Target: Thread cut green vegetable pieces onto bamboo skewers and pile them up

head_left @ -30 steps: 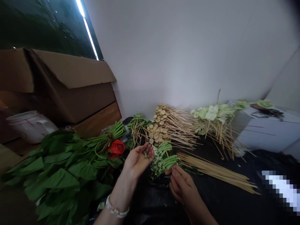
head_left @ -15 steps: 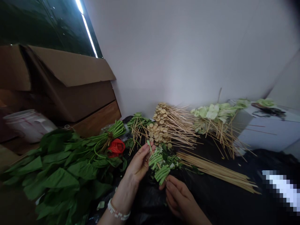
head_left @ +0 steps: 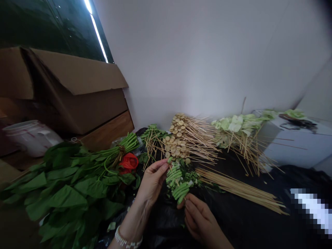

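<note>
My right hand (head_left: 199, 216) pinches the lower end of a thin skewer with short green stem pieces (head_left: 181, 191) threaded side by side on it. At the skewer's upper end, my left hand (head_left: 152, 181) is closed, thumb and forefinger gripping a small green stem piece (head_left: 169, 160). Behind and under the skewer lies a heap of cut green stems and leaves (head_left: 190, 174); how much of it is loose is hard to tell. A bundle of bare skewers (head_left: 241, 190) rests right of my hands on black plastic sheeting (head_left: 249, 221).
Leafy greens (head_left: 67, 193) tied at the stems spread on the left, near a red plastic bag (head_left: 129, 163). Skewered pale round slices (head_left: 176, 147), stem skewers (head_left: 155, 133) and cabbage skewers (head_left: 236, 123) line the wall. An open cardboard box (head_left: 85, 110) and white bucket (head_left: 32, 138) stand left.
My left hand has turned a little, and the stem piece in its fingertips now shows end-on rather than lengthwise. The skewer in my right hand has shifted slightly right.
</note>
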`<state>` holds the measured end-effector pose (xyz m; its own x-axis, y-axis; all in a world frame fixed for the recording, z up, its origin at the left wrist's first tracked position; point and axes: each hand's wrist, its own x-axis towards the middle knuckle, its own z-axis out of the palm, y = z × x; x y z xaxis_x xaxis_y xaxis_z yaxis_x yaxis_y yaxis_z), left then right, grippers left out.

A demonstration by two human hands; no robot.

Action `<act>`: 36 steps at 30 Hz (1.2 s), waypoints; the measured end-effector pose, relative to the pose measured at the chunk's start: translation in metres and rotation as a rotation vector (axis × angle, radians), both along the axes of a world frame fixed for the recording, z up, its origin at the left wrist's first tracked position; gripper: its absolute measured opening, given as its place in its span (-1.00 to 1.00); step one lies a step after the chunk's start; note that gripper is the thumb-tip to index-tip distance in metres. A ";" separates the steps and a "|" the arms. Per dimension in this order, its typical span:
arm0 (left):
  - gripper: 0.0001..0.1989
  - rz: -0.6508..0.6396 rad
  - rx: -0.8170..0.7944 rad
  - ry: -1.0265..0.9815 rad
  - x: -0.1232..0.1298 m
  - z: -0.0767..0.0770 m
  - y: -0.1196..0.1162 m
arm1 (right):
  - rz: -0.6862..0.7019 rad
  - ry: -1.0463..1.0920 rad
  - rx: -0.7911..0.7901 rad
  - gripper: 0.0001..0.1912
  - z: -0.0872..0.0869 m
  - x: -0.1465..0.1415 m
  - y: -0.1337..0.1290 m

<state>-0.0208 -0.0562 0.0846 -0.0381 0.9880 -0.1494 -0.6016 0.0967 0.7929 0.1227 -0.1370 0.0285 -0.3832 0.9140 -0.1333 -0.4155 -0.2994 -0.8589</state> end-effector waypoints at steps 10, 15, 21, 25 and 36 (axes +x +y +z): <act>-0.66 -0.059 0.004 0.045 -0.005 0.001 0.000 | -0.015 -0.014 0.012 -0.52 -0.004 -0.001 -0.003; -0.67 -0.044 0.009 0.048 -0.007 -0.002 0.002 | -0.055 -0.057 -0.010 -0.52 -0.005 -0.002 -0.005; -0.68 -0.048 -0.013 0.040 -0.006 -0.001 0.003 | -0.024 -0.063 0.035 -0.53 -0.004 0.001 -0.004; -0.69 -0.033 -0.019 -0.001 -0.005 -0.001 0.005 | -0.045 -0.059 0.036 -0.54 -0.002 0.000 -0.005; -0.67 -0.055 0.002 0.023 -0.006 -0.003 0.004 | -0.010 -0.074 0.066 -0.54 -0.004 0.001 -0.004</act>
<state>-0.0269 -0.0523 0.0815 0.0126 0.9890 -0.1475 -0.5773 0.1276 0.8065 0.1240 -0.1411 0.0242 -0.3657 0.9254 -0.1000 -0.3524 -0.2371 -0.9053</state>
